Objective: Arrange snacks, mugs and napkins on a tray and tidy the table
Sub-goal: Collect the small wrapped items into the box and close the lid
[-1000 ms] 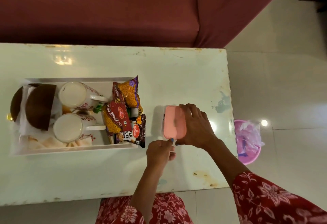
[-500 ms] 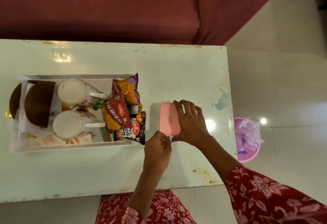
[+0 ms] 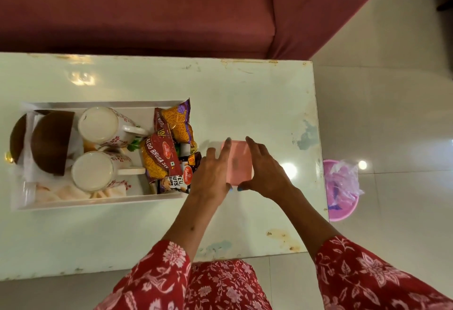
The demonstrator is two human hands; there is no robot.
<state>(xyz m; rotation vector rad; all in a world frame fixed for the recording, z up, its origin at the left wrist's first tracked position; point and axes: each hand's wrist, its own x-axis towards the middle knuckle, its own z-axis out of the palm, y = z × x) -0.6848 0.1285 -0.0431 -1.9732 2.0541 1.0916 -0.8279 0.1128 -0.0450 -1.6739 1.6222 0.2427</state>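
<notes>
A white tray (image 3: 98, 204) lies on the left of the pale table (image 3: 257, 94). In it stand two white mugs (image 3: 98, 125) (image 3: 92, 175), two brown bowls (image 3: 52, 142) on white napkins (image 3: 71, 191), and several snack packets (image 3: 161, 160). Right of the tray a flat pink box (image 3: 241, 160) rests on the table. My left hand (image 3: 212, 175) grips its left edge with fingers spread over the top. My right hand (image 3: 266, 172) grips its right side, thumb at the near edge.
A dark red sofa (image 3: 147, 8) runs along the far side of the table. A pink bin (image 3: 342, 187) with a plastic liner stands on the tiled floor off the table's right edge. My knees in red floral cloth are below the near edge.
My left hand has moved up from the box's near corner onto its left side. The right hand has shifted to the right side, and the box sits slightly nearer the tray.
</notes>
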